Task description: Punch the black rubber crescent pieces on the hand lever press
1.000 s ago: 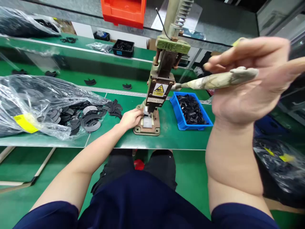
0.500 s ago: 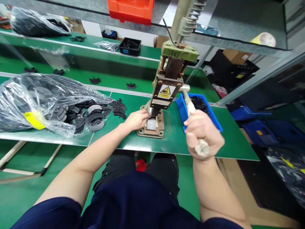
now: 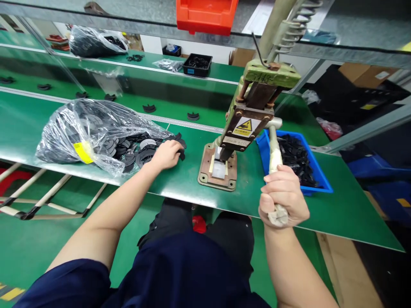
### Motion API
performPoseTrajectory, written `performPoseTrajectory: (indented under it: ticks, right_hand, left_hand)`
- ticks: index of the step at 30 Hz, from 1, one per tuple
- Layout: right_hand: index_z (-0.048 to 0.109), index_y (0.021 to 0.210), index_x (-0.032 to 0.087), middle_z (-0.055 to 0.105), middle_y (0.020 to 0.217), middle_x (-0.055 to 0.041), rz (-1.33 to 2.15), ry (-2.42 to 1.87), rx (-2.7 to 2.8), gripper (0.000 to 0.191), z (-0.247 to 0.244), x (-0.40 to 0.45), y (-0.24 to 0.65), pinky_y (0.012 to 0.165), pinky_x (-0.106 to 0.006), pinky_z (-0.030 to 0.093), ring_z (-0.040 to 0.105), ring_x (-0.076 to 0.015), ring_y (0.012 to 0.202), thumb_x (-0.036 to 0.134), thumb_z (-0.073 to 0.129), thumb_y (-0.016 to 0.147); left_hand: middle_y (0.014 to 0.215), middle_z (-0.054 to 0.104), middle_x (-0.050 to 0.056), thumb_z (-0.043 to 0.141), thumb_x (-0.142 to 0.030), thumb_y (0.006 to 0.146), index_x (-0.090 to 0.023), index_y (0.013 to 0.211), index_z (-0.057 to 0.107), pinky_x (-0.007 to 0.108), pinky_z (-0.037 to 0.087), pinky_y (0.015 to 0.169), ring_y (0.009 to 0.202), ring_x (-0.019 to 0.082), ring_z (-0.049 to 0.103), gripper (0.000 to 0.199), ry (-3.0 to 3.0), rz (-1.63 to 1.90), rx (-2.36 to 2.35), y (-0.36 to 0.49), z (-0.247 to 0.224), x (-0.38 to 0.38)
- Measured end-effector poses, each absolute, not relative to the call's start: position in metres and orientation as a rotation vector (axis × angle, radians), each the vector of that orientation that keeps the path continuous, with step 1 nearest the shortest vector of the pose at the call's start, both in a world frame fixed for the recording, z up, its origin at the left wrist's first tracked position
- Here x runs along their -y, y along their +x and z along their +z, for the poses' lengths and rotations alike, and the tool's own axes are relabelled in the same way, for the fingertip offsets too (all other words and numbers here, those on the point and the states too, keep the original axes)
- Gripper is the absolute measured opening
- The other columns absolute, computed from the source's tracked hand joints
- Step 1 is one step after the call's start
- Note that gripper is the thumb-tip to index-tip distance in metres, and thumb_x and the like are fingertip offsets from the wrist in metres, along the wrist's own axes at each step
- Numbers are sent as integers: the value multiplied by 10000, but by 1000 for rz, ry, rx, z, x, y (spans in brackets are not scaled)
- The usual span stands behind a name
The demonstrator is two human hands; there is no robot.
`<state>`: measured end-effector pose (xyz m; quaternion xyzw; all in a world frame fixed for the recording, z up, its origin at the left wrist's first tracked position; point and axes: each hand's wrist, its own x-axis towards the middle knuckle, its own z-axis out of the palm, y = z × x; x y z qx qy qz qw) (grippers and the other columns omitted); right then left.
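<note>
My right hand [image 3: 284, 196] is wrapped around the tape-covered lever handle [image 3: 275, 156] of a green hand press [image 3: 247, 124]. On the press base [image 3: 205, 175] lies a pale block [image 3: 218, 169] below the ram, and no black part can be made out there. My left hand [image 3: 167, 155] rests at the right end of a pile of black curved parts [image 3: 146, 149], its fingers curled over a black curved part [image 3: 182, 155] at the edge. The pile spills from a clear plastic bag [image 3: 77, 137] with a yellow label.
Right of the press stands a blue bin [image 3: 316, 164] holding many black pieces. Curved parts lie spaced along the green strip [image 3: 170, 107] behind the bench. An orange bin [image 3: 207, 17] hangs from the metal shelf overhead. A black box [image 3: 197, 66] sits further back.
My left hand has moved left from the press base to the pile of curved parts. The right hand stays on the lever handle. The whole view has shifted left.
</note>
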<state>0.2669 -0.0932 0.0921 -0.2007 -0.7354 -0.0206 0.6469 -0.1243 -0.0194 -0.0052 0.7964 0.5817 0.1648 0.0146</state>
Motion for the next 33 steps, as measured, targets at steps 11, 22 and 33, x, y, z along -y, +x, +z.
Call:
performPoseTrajectory:
  ticks: [11,22,33]
  right_hand:
    - [561,670,228,669,687,62,-45,-494,1654,208,91,94,266,995,-561,598,716,-178,784,199,725,795]
    - [554,685,253,656,671,48,-66,-475,1644,181,90,91,266,968,-588,606,704,-203,745,196,707,765]
    - [549,659,254,652,653,54,-60,-481,1631,202,90,91,264,968,-557,602,705,-191,735,193,715,757]
  left_hand:
    - [1521,650,125,539,-470,996,-219,1464,660,522,412,1187,1416,387,529,545,2242,112,-2151,-169,5,-36]
    - [1519,672,73,682,-164,771,-265,1455,696,398,447,1216,1407,294,599,691,2356,-13,-1725,-195,19,-44]
    - [1457,698,86,569,-236,935,-261,1406,734,389,458,1176,1359,281,625,500,2557,-130,-1641,-193,14,-38]
